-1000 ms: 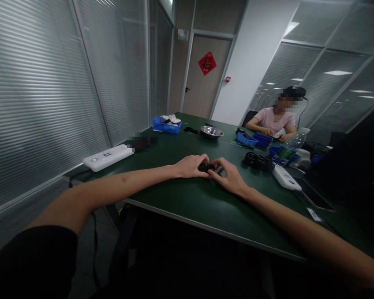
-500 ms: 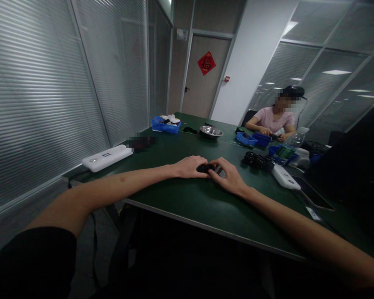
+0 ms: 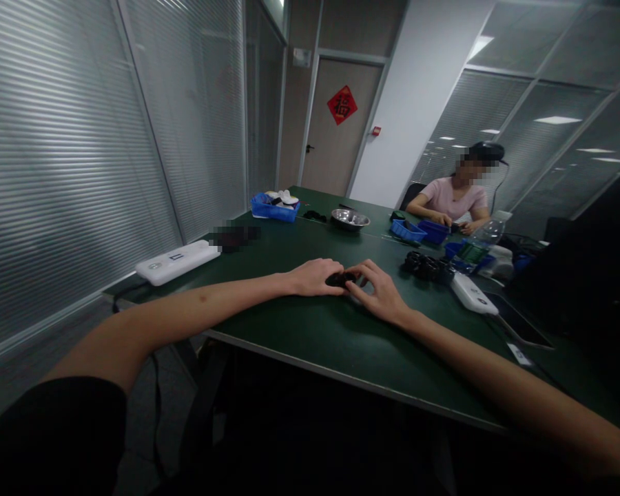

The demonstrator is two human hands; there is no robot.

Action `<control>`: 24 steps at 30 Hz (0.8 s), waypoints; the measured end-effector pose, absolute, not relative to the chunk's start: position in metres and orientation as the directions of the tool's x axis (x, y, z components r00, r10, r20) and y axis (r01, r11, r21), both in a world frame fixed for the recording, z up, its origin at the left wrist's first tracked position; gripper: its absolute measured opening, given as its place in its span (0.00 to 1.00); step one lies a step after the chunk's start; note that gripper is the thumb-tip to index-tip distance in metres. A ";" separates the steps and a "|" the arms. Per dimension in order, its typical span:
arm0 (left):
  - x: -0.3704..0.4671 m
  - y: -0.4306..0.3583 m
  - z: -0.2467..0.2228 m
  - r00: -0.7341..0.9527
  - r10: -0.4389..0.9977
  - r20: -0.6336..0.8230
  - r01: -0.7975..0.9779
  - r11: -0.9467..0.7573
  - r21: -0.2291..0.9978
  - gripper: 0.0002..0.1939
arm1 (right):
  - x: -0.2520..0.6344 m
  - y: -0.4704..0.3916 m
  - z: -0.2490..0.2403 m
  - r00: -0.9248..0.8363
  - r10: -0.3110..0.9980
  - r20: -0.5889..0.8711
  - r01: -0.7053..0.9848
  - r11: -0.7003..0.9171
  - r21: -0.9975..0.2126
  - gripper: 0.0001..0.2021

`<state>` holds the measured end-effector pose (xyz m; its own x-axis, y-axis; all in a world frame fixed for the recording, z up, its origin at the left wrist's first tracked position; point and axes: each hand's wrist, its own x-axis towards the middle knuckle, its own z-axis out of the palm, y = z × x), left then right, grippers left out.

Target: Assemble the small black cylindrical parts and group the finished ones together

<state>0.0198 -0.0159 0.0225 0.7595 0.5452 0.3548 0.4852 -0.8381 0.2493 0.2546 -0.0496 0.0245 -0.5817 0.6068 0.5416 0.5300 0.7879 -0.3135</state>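
Observation:
Just above the green table [image 3: 310,331], my left hand [image 3: 313,277] is closed around a small black part [image 3: 337,280], gripping its left side. From the right, my right hand [image 3: 377,291] pinches the same part's right end between thumb and fingers. The two hands nearly meet at the part. Fingers cover much of it, so its exact kind cannot be made out. To the right of my right hand lies a pile of similar-looking black parts [image 3: 426,265].
A steel bowl [image 3: 350,220] and a blue basket [image 3: 275,210] stand farther back. A white power bank-like box [image 3: 178,262] lies left, another white device [image 3: 472,294] right, near a plastic bottle [image 3: 480,242], blue trays [image 3: 408,231] and a tablet [image 3: 519,320]. A co-worker [image 3: 455,196] sits across.
My two hands and the black part stay almost exactly where they were. Across the table, the co-worker's hands have shifted slightly.

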 end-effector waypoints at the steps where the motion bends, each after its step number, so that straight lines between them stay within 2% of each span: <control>1: 0.020 -0.016 0.022 0.763 0.542 0.353 0.485 -0.840 0.242 0.23 | 0.255 -0.049 0.024 -0.576 0.610 0.544 0.536 0.784 -0.313 0.14; 7: 0.020 -0.015 0.021 0.762 0.539 0.359 0.501 -0.842 0.201 0.25 | 0.254 -0.046 0.022 -0.525 0.638 0.563 0.548 0.760 -0.350 0.14; 24: 0.019 -0.016 0.022 0.775 0.526 0.349 0.496 -0.850 0.179 0.23 | 0.253 -0.046 0.023 -0.536 0.636 0.555 0.553 0.761 -0.338 0.12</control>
<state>0.0194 -0.0159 0.0225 0.7755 0.5262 0.3489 0.4961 -0.8497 0.1787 0.2534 -0.0464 0.0227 -0.5358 0.6363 0.5550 0.5534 0.7611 -0.3383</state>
